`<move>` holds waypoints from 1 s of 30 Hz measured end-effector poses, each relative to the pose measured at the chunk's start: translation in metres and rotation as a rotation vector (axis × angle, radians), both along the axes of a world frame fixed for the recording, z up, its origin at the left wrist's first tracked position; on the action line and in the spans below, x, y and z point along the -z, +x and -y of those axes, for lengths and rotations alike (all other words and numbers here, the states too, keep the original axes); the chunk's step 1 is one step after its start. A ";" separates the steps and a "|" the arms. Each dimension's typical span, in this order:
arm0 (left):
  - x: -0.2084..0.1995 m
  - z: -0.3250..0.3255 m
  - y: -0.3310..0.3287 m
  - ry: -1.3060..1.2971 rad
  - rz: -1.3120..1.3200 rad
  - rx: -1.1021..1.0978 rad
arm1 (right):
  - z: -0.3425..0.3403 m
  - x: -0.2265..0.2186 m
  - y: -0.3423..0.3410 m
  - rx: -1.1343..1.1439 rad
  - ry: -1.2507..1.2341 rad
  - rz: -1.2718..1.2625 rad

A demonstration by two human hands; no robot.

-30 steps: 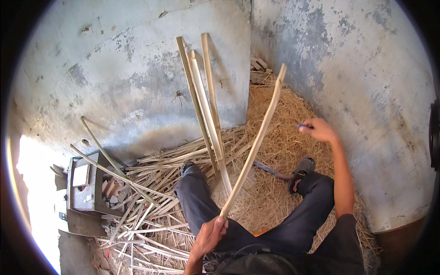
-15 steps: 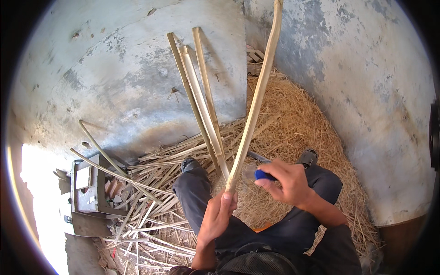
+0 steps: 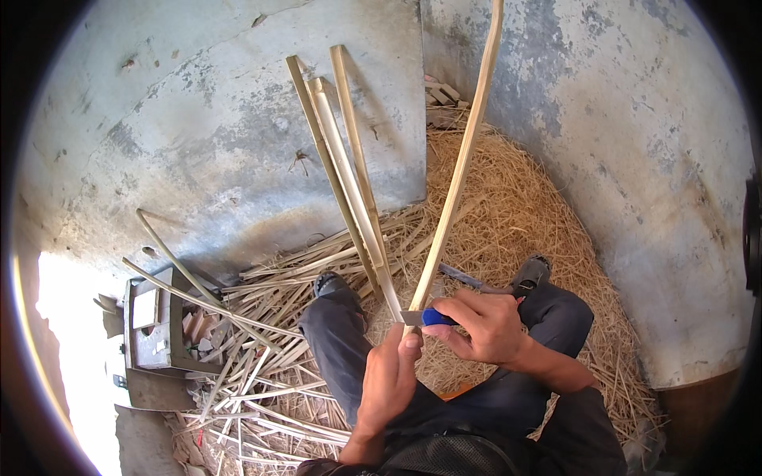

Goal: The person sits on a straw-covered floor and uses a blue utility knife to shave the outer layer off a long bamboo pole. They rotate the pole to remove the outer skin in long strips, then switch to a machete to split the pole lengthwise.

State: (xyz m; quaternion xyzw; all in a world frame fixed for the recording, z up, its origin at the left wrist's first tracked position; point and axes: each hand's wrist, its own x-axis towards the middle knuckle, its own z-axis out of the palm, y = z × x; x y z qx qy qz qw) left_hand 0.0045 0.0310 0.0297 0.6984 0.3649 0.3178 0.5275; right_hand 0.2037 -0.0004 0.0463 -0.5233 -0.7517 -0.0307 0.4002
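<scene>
My left hand (image 3: 389, 377) is closed round the lower end of a long, pale bamboo strip (image 3: 458, 178), which slants up and away to the right past the top edge. My right hand (image 3: 492, 327) grips a knife (image 3: 438, 317) by its blue handle. Its short, flat blade lies across the strip just above my left thumb, touching it or very close. Beyond my left hand, several split bamboo lengths (image 3: 337, 159) lean against the wall. Part of a long, dark, flat tool (image 3: 462, 278) shows beyond my right hand; the rest is hidden.
Loose straw-like shavings (image 3: 516, 190) are heaped between the walls and round my legs. Cut strips (image 3: 270, 289) litter the floor at the left. A worn wooden box (image 3: 163, 349) with scraps stands there, two thin poles (image 3: 178, 266) beside it. My shoes (image 3: 530, 274) rest among the shavings.
My right hand has moved left, bringing the knife blade onto or right against the strip. The strip's upper end has swung to the right, and my left hand has shifted slightly right.
</scene>
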 end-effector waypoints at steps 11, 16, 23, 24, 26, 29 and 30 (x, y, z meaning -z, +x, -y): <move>-0.001 0.004 0.003 0.036 -0.068 -0.047 | -0.001 0.005 0.002 0.087 0.066 0.069; -0.002 0.005 0.004 0.037 -0.098 -0.052 | -0.002 0.004 0.004 0.091 0.075 0.088; -0.001 0.008 0.005 0.050 -0.121 -0.067 | -0.002 0.000 0.009 0.124 0.073 0.105; 0.001 0.008 0.004 0.052 -0.126 -0.063 | -0.004 0.000 0.013 0.141 0.080 0.085; 0.004 0.011 0.002 0.055 -0.135 -0.063 | -0.005 0.000 0.015 0.150 0.093 0.079; 0.005 0.012 0.000 0.057 -0.148 -0.066 | -0.005 -0.001 0.015 0.136 0.103 0.106; 0.004 0.012 0.000 0.060 -0.151 -0.066 | -0.005 -0.001 0.015 0.133 0.101 0.109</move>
